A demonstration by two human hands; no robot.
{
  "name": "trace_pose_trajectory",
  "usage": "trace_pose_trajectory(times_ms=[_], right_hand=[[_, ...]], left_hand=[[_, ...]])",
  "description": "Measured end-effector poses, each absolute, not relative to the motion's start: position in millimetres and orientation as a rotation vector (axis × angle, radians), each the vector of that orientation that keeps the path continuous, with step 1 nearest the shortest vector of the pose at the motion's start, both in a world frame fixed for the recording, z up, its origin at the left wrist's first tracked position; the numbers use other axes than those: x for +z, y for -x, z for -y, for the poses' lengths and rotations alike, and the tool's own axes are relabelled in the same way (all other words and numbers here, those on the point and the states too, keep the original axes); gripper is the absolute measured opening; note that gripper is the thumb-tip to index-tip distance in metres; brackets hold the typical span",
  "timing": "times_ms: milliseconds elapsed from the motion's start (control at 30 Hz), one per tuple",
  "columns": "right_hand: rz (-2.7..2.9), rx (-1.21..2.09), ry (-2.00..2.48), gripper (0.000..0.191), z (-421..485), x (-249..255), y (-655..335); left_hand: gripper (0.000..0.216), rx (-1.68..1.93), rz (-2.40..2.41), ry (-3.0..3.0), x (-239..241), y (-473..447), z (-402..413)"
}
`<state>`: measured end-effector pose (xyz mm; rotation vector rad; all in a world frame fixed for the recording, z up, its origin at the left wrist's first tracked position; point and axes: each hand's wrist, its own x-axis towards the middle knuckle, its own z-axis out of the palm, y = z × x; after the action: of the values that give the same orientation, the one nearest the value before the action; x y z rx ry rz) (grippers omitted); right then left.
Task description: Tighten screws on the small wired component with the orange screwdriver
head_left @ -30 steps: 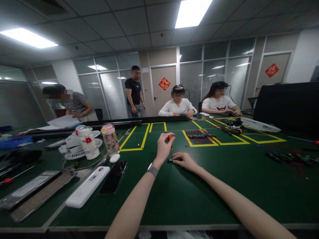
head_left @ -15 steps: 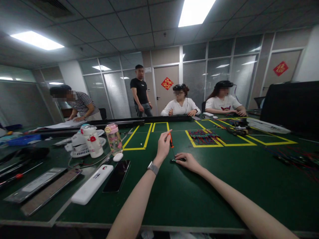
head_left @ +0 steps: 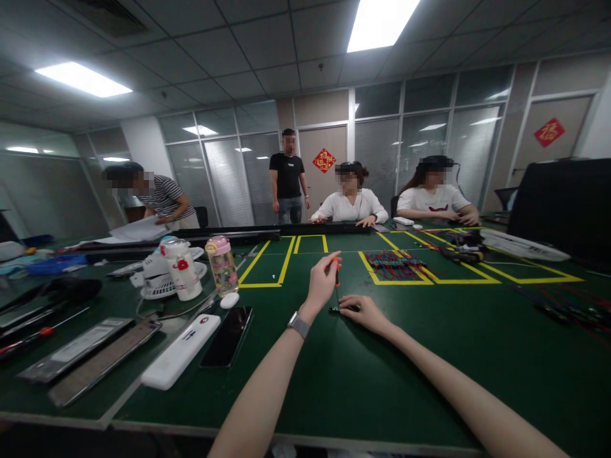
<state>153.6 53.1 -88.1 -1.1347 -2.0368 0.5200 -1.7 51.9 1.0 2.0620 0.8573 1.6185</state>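
Orange screwdriver (head_left: 338, 277): stood near upright, handle pinched in the left hand (head_left: 323, 280), shaft down to a small circuit board (head_left: 334, 310). Board: lay on the green worktop (head_left: 358, 388), right end pinched by the right hand (head_left: 365, 314); probably was light, stiff and fragile, best gripped by its edges.

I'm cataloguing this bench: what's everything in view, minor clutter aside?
Screwdriver: one, orange-black, centre
Board: one, dark, beneath screwdriver
Table: one, green, foreground
Wire bundles: two, red-blue, right
Phone: one, black, left
Long case: one, white, beside phone
Bottles: two, white and pink-lidded, left
Fan: one, white, beside bottles
Panels: two, grey and brown, lower left
People: four, mixed clothing, across table
Left hand: one, bare, holding screwdriver
Right hand: one, bare, at board
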Motion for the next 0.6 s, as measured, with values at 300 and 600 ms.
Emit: trace_pose_trajectory(times_ms=[300,600], right_hand=[[2.029,0.528,1.148,0.020,-52.2,-87.2,-153.4],[2.035,0.539,1.125,0.025,-53.5,-89.0,-153.9]], left_hand=[[0.031,1.653,-0.863,-2.003,-0.4,1.5,-53.4],[0.026,1.742,-0.978,-2.045,-5.5,3.0,-57.4]])
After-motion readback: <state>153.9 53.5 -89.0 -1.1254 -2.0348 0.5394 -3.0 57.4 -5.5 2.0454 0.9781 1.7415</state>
